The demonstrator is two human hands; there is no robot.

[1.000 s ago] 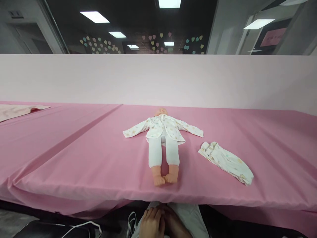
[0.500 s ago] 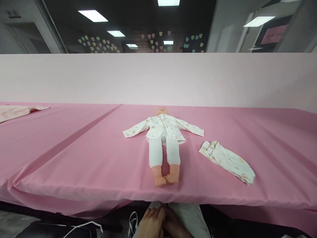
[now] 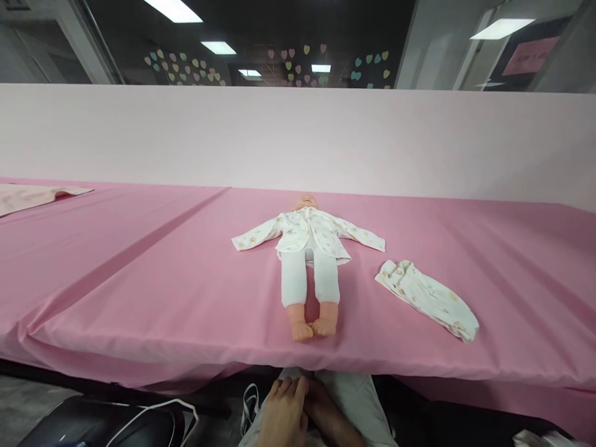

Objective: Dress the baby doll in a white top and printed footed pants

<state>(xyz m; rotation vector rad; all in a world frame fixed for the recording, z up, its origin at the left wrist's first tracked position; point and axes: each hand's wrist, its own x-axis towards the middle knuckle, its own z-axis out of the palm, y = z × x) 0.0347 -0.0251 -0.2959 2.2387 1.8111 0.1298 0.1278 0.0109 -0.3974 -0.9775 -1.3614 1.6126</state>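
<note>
Both my hands rest together in my lap, below the table's front edge. My left hand lies on top with its fingers close together and slightly bent; I see nothing in it. Partly under it and in shadow is my right hand, its fingers mostly hidden. On the table in front of me a baby doll lies on its back, feet toward me. It wears a white printed jacket, sleeves spread wide, and white leggings. To its right lies a pair of folded printed baby pants.
A pink sheet covers the table and hangs over its front edge. A pale cloth lies at the far left. Behind the table rises a white wall. A white cable runs over a black seat at lower left.
The view has tilted slightly down, so everything sits a little higher in the picture. My hands, the doll and the clothes keep their places.
</note>
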